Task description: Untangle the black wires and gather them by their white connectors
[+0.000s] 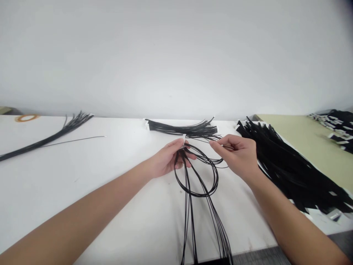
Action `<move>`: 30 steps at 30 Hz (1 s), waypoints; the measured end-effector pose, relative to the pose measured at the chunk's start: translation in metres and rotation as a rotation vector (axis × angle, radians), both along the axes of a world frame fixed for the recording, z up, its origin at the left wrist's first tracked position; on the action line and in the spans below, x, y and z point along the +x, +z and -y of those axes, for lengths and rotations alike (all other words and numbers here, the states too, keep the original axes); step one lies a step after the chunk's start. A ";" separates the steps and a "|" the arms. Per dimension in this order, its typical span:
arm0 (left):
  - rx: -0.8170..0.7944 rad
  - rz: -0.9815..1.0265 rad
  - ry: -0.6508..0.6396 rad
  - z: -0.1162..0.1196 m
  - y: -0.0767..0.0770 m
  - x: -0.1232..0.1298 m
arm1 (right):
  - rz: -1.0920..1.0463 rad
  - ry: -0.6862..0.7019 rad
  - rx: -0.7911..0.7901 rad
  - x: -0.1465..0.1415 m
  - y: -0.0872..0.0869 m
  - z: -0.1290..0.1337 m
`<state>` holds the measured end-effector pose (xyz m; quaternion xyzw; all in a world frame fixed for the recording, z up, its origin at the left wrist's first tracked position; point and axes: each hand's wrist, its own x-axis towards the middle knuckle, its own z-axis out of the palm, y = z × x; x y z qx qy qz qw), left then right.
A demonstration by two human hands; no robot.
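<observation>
My left hand (172, 158) is closed on a white connector (184, 138) from which several thin black wires fan out. Some of the wires of this harness (216, 180) curl in a loop, while others hang down past the table's front edge. To the right, my right hand (237, 149) pinches a single thin black wire between thumb and forefinger. Behind both hands lies a bundle of black wires (179, 129) with white ends. What the wires' lower ends join is mostly cut off at the bottom of the view.
A long bundle of black wires (44, 143) and an orange ring of tape (27, 117) lie on the white table (110, 206) at left. A big pile of black cables (292, 169) covers the right side. More cables (339, 125) rest on a pale green surface (292, 129).
</observation>
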<state>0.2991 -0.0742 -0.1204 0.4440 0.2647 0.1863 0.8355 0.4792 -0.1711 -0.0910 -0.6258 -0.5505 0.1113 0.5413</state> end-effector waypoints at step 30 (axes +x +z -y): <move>0.090 0.008 -0.187 0.003 -0.001 -0.001 | 0.885 0.069 0.188 0.009 -0.015 -0.004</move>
